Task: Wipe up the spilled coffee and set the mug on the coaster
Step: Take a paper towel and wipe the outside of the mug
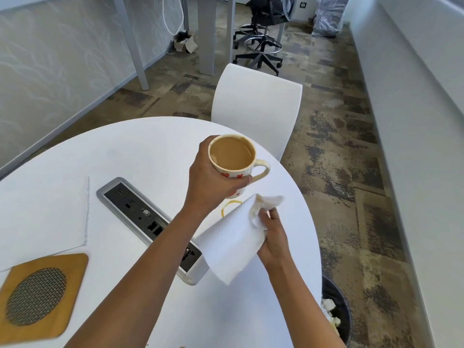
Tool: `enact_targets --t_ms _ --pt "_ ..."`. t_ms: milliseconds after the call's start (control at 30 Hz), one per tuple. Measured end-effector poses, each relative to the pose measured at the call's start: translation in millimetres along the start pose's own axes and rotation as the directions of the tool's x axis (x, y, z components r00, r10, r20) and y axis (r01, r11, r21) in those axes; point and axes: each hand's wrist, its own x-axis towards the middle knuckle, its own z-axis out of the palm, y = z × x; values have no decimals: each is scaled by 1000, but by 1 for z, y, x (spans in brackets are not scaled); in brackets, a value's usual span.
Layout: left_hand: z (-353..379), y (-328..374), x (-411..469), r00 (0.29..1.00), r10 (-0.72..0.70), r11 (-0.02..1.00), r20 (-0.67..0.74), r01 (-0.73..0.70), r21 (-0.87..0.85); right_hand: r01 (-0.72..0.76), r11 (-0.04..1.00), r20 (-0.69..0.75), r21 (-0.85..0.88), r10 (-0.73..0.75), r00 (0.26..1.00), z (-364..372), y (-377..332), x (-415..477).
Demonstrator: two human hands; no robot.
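**deskguy:** So your left hand [211, 179] is wrapped around the mug [232, 159], lifted off the round white table [140, 151]. It's cream ceramic with red hearts, nearly full of milky coffee, handle pointing away from the power strip. Right hand [272, 237] is pinching a crumpled white paper towel [232, 237], with brown stains at the bunched end.

**mops4life:** Yep, and the coffee ring [229, 205] sits on the tabletop just right of the power strip [150, 222], below the mug and half hidden by your towel. That grey recessed strip runs diagonally between you and the coaster [40, 295], a square wooden one with a round mesh centre, well left of the strip at the near edge. A flat spare napkin [42, 217] lies just behind the coaster. Table edge curves close right of the ring, with a bin [336, 315] below.
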Motion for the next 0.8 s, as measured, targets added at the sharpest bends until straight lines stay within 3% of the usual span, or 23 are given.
enact_targets --t_ms 233,467,800 --pt "-4 1 -2 1000 -17 1000 5 17 1 155 944 -214 -291 -222 951 5 -3 5" --pt "0 6 -4 1000 -21 1000 -12 21 -3 137 870 -138 -474 -227 964 20 8 -3" --pt "2 10 -9 1000 10 1000 18 -10 26 197 907 -160 -372 -272 949 31 20 5"
